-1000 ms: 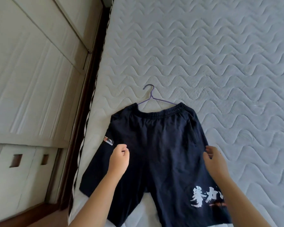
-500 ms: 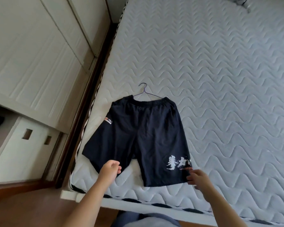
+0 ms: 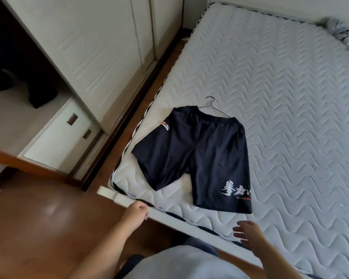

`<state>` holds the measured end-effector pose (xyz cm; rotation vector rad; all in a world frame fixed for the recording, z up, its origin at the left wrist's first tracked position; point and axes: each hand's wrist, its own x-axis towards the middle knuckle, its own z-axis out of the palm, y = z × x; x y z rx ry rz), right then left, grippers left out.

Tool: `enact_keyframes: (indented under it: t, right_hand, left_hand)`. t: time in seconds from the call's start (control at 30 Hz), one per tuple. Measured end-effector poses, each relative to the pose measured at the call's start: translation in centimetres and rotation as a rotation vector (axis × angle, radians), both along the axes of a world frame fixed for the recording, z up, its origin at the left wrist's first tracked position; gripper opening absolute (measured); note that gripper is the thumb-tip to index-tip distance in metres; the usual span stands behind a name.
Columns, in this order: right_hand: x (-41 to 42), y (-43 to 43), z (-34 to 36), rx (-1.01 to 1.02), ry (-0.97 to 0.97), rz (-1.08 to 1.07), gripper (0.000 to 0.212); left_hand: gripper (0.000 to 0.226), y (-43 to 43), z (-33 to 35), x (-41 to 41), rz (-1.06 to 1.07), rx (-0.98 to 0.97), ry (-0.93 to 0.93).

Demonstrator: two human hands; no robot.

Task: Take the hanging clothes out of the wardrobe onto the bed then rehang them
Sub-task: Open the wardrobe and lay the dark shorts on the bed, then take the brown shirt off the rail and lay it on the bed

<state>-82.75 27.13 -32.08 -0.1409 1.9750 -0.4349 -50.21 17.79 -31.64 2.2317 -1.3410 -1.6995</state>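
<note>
Vs 0.5 s ago: both hands have let go of the shorts (image 3: 199,154) hems & pulled back toward the foot of the bed (image 3: 290,117). View's swung wider, w/ the open wardrobe (image 3: 89,47) now at left. Shorts lie flat near the mattress's left edge, hanger (image 3: 213,101) hook poking out past the waistband. Pose: left hand (image 3: 136,213) curled into a fist, empty, over the bed's foot edge; right hand (image 3: 248,232) fingers spread loose, holding nothing, just short of the printed leg hem.
</note>
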Motion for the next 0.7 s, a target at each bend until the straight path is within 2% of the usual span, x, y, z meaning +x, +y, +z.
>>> enact_keyframes:
  t: [0.13, 0.23, 0.33, 0.47, 0.57, 0.63, 0.7]
  right_hand:
    - [6.9, -1.3, 0.3, -0.057, 0.019, 0.136, 0.013]
    - [13.7, -2.7, 1.1, -0.097, 0.011, 0.229, 0.011]
    - [21.8, -3.4, 1.5, -0.107, -0.004, 0.414, 0.014]
    - [32.5, -4.1, 1.7, -0.127, -0.004, 0.806, 0.02]
    - [38.9, -5.5, 2.6, -0.143, -0.035, 1.077, 0.013]
    - [42.1, -7.1, 3.1, -0.174, -0.047, 1.204, 0.013]
    - [44.3, -9.2, 3.4, -0.217, -0.06, 1.242, 0.016]
  left_hand:
    - [0.021, 3.2, -1.0, 7.7, 0.189, -0.007, 0.036]
    - [0.017, 6.8, -1.6, 15.2, 0.406, 0.025, 0.066]
    - [0.014, 11.0, -1.8, 23.2, 0.623, 0.076, 0.056]
    - [0.017, 16.4, -1.6, 32.2, 0.914, 0.125, 0.022]
    - [0.027, 19.1, -1.9, 35.9, 1.089, 0.135, 0.047]
    - [0.023, 19.4, -2.1, 36.8, 1.192, 0.14, 0.081]
    - [0.015, 18.5, -2.1, 36.7, 1.27, 0.125, 0.139]
